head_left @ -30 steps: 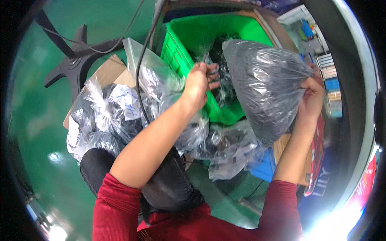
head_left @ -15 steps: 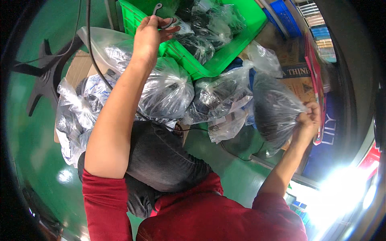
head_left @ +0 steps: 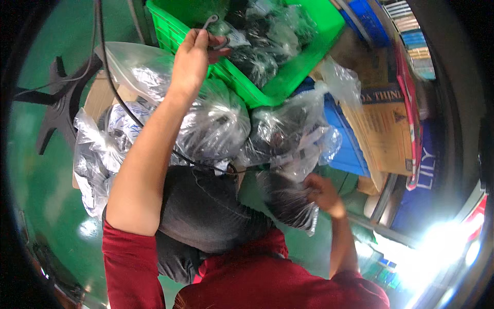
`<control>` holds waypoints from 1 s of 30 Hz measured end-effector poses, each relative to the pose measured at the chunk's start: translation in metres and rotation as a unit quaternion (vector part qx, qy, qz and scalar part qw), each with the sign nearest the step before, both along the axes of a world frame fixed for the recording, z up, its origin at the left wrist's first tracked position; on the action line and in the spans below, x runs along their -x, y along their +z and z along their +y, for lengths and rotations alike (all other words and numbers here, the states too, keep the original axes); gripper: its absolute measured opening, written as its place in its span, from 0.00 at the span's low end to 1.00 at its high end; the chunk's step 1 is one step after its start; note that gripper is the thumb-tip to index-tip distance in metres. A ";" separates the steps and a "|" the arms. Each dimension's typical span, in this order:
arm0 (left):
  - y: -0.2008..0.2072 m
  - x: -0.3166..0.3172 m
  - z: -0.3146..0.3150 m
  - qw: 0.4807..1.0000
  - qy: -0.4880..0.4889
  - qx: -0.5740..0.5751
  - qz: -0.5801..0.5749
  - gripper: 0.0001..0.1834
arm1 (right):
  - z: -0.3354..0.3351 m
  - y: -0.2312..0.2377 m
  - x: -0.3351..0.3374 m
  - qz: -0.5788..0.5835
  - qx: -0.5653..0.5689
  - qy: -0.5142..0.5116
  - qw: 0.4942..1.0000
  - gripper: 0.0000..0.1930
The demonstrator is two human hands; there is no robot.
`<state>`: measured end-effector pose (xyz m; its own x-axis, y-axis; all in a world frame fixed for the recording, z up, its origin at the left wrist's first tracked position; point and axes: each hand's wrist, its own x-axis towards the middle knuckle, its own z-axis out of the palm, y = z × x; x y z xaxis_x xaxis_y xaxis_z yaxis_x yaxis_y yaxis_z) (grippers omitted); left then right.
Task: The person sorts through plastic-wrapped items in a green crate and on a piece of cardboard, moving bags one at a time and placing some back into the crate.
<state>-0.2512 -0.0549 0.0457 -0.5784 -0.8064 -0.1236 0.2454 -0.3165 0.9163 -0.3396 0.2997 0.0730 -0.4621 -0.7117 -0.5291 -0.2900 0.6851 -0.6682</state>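
My left hand (head_left: 198,51) reaches over the near rim of a green plastic crate (head_left: 296,67) and pinches a small grey hooked metal part (head_left: 211,23). The crate holds several clear bags of dark parts (head_left: 257,46). My right hand (head_left: 323,194) is low beside my knee, gripping the gathered neck of a clear plastic bag (head_left: 290,201) full of dark parts, which hangs down next to my dark trouser leg (head_left: 206,206).
More filled clear bags (head_left: 216,121) are heaped in front of the crate and to the left (head_left: 95,154). A black cable (head_left: 110,87) runs across them. Cardboard boxes (head_left: 383,123) and a blue crate (head_left: 342,139) stand right. A black chair base (head_left: 54,105) sits on the green floor.
My right hand has brought its bag down and inward, from out at the right to beside my knee. My left hand stays at the crate's rim with the hooked part.
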 end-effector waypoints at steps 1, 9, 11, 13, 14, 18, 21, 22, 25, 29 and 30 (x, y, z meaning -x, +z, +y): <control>-0.002 -0.002 -0.002 1.000 0.014 0.003 0.011 0.13 | 0.000 -0.020 -0.005 0.019 -0.025 0.011 0.999 0.09; 0.012 0.005 -0.005 0.994 0.096 0.048 0.038 0.12 | -0.020 -0.080 -0.021 0.153 -0.118 0.263 0.945 0.15; 0.009 0.004 -0.009 0.992 0.108 0.051 0.035 0.12 | -0.079 -0.019 -0.003 0.069 -0.052 0.308 0.948 0.15; 0.005 -0.010 -0.016 0.989 0.135 0.056 0.023 0.12 | -0.154 0.040 0.012 -0.063 -0.004 0.321 0.945 0.13; 0.000 -0.012 -0.018 0.987 0.145 0.063 0.012 0.12 | -0.182 0.053 0.024 -0.075 0.032 0.328 0.941 0.11; 0.002 -0.002 -0.022 0.971 0.184 0.156 -0.006 0.13 | -0.297 0.045 0.101 0.137 0.090 0.314 0.935 0.11; 0.005 0.012 -0.019 0.962 0.170 0.215 0.002 0.14 | -0.357 -0.016 0.157 0.402 -0.173 0.427 0.791 0.20; 0.006 0.015 -0.018 0.954 0.151 0.257 -0.022 0.14 | -0.367 -0.029 0.154 0.401 -0.316 0.437 0.741 0.24; 0.000 0.011 -0.014 0.899 0.106 0.397 -0.150 0.13 | -0.352 -0.098 0.146 0.353 -0.353 0.456 0.737 0.26; -0.019 0.032 -0.014 0.850 0.034 0.491 -0.185 0.08 | -0.330 -0.182 0.208 0.232 -0.078 0.389 0.888 0.21; -0.023 0.033 -0.014 0.833 -0.018 0.503 -0.228 0.07 | -0.330 -0.192 0.214 0.156 -0.032 0.345 0.925 0.18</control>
